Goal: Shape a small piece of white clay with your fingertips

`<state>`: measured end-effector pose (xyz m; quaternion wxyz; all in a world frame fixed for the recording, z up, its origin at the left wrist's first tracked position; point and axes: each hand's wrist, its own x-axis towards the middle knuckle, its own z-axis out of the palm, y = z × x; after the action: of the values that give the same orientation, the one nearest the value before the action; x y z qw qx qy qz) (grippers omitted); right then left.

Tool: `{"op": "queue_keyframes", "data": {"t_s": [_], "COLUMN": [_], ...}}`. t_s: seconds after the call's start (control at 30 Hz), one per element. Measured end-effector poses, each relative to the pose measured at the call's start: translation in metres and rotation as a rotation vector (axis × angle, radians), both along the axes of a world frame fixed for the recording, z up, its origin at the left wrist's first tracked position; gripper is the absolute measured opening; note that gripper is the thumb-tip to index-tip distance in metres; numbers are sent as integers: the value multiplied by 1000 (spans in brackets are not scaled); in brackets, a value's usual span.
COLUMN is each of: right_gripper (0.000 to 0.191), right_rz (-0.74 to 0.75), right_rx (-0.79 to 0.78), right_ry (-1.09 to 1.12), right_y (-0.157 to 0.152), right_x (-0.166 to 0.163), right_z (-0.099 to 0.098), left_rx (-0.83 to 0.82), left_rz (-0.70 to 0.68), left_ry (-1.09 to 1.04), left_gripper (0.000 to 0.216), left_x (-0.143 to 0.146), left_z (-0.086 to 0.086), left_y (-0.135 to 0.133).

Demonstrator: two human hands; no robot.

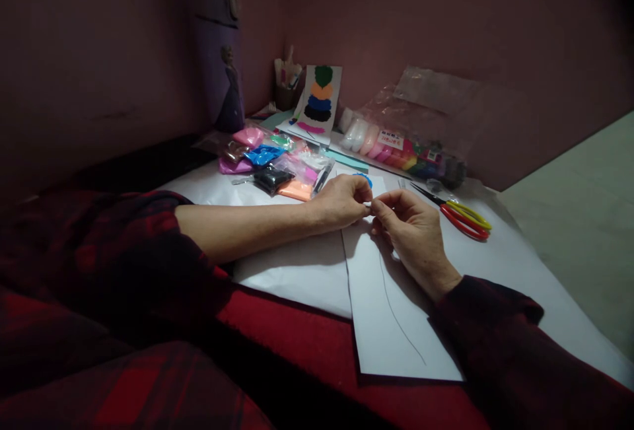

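My left hand (337,203) and my right hand (415,230) meet fingertip to fingertip above a white sheet of paper (399,324). Pinched between them is a small white piece (367,205) that looks like soft clay; most of it is hidden by the fingers. A thin curved pencil-like line runs down the sheet below my right hand. Just behind my left fingers, a blue patch (365,179) shows at the sheet's far end.
Bags of coloured clay (272,178) lie left of my hands. Scissors (465,218) rest at the right. Behind stand a card with coloured shapes (321,96), a long pack of clay (396,146), a cup of tools (286,83) and a purple bottle (218,53).
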<state>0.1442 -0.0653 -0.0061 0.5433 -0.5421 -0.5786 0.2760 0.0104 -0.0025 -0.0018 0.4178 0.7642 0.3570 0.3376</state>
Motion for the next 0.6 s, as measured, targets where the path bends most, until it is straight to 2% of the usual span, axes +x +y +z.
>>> {"op": "queue_keyframes", "data": {"t_s": [0.6], "right_gripper": [13], "right_rz": [7], "right_rx": [-10], "right_ry": [1], "right_y": [0], "right_x": [1], "right_z": [-1], "left_rx": [-20], "left_rz": [-8], "left_ry": [-1], "left_gripper": [5], "left_x": [0], "left_z": [0], "left_y": [0]}}
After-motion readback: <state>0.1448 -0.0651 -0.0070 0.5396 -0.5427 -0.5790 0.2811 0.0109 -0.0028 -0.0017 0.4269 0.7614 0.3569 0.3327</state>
